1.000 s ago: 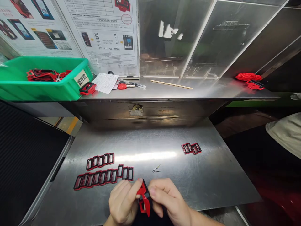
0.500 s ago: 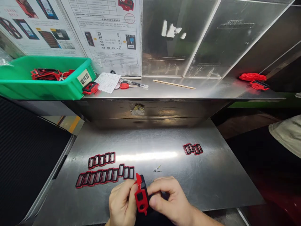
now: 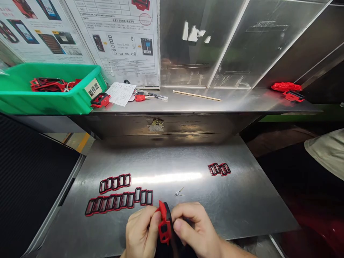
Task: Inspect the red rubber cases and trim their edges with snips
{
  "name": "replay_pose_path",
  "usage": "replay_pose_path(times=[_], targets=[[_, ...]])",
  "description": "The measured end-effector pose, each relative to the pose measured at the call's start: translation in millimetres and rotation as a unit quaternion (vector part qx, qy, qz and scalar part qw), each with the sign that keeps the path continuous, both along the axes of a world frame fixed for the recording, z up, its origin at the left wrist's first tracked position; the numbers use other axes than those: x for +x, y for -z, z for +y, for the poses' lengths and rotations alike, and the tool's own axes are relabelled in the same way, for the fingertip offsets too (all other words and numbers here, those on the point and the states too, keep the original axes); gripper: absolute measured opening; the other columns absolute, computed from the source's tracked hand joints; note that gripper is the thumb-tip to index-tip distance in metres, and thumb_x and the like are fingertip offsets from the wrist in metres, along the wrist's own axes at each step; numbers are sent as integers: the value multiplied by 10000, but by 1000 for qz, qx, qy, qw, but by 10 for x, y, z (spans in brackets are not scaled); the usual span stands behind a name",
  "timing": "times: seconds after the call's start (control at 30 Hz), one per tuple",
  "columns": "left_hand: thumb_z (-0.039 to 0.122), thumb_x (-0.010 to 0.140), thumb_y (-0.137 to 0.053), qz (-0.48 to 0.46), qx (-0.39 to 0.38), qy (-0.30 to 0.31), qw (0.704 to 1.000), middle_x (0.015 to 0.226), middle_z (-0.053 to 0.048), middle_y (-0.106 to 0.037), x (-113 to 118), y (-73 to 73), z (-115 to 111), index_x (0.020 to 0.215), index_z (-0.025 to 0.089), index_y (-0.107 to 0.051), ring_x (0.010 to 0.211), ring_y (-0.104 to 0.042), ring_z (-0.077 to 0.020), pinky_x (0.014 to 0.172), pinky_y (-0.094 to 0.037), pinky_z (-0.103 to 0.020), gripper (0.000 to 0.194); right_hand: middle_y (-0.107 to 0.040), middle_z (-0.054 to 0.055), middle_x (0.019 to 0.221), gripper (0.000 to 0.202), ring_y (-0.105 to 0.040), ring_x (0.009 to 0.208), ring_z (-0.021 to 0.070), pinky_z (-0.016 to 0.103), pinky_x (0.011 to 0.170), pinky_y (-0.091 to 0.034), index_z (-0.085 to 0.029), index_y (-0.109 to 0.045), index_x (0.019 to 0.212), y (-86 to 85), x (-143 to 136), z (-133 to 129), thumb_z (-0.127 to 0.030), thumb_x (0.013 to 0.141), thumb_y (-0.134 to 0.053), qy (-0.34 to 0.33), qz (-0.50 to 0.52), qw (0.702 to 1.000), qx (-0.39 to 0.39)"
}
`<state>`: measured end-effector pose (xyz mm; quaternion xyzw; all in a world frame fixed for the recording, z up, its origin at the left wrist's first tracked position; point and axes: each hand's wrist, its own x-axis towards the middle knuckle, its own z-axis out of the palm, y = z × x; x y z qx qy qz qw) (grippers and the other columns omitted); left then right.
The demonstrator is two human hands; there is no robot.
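My left hand [image 3: 143, 229] grips a red and black plastic frame [image 3: 165, 227] at the near edge of the metal table. The piece stands on edge, its red side with dark openings towards the left hand and its black side towards the right. My right hand [image 3: 196, 227] is closed at that black side, index finger and thumb pressed up to it; its other fingertips are partly hidden. Beyond the hands lies a small pair of nippers [image 3: 179, 192]. Similar black and red frames lie in a longer row [image 3: 110, 203] and a shorter row [image 3: 115, 183] on the left.
A small cluster of frames [image 3: 219, 168] lies on the right of the metal table [image 3: 228, 208]. The raised shelf [image 3: 188, 105] bears a green bin [image 3: 53, 102], paper [image 3: 120, 94], a red key [image 3: 140, 97], pens and a wooden stick [image 3: 197, 95]. Another person's sleeve [image 3: 326, 152] shows at right.
The frame has turned slightly in my hands and shifted a little right. My right fingers have moved slightly along its black side. The whole view has drifted slightly.
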<state>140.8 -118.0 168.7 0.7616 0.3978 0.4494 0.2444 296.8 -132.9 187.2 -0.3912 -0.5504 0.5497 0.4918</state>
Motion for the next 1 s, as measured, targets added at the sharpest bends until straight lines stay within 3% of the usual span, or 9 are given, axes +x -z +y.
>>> replay_pose_path(times=[0.1,0.27,0.4,0.53,0.6,0.7,0.83,1.0], targets=[[144,952,-401,43,45,15,998,536,31,-597,-18,-11,16,761,187,-575,414,-556,-91,450,-428,-186,262,-342,-80,445,466,-284,390,60,191,393,-235,-180,-495,629,-55,-30,13,-568,885,-520,7,15,996,-85],[114,943,-398,60,59,12,996,519,38,-577,-12,2,15,751,189,-560,401,-553,-91,440,-428,-187,262,-362,-62,398,559,-301,382,75,214,424,-287,-190,-463,582,-108,-40,38,-665,877,-445,18,25,988,-151],[141,948,-398,60,54,-15,997,525,41,-569,-11,19,9,745,195,-550,396,-534,-89,441,-422,-190,259,-325,-85,391,559,-263,373,76,213,406,-273,-175,-534,664,-35,2,67,-696,853,-456,97,10,980,-174],[137,947,-396,61,46,-18,997,515,50,-541,-8,26,1,734,200,-531,391,-515,-85,432,-408,-187,260,-345,-78,446,488,-302,422,80,214,439,-293,-171,-545,671,1,50,77,-616,869,-510,145,-11,979,-144],[126,945,-397,66,51,-8,997,514,49,-540,-5,24,0,738,198,-532,397,-524,-87,438,-414,-187,257,-395,-58,499,449,-347,465,86,216,472,-317,-167,-554,671,-37,55,61,-567,875,-533,135,-28,985,-107],[110,943,-406,69,67,11,995,528,36,-574,-4,20,3,765,189,-553,413,-545,-93,446,-425,-190,244,-459,-32,539,426,-404,494,94,217,487,-338,-171,-531,663,-119,35,27,-526,899,-515,66,-39,994,-72],[97,938,-406,73,81,9,994,537,26,-598,-8,14,7,781,183,-571,421,-552,-99,447,-425,-198,243,-430,-36,533,465,-388,495,90,220,501,-324,-188,-443,622,-143,-8,5,-503,963,-405,44,-68,995,-59],[107,941,-405,64,76,-1,995,523,26,-591,-7,-6,4,755,186,-571,411,-540,-95,441,-420,-199,262,-409,-52,490,497,-352,449,82,220,485,-318,-189,-461,653,-75,-15,13,-580,950,-388,19,-12,992,-123]])
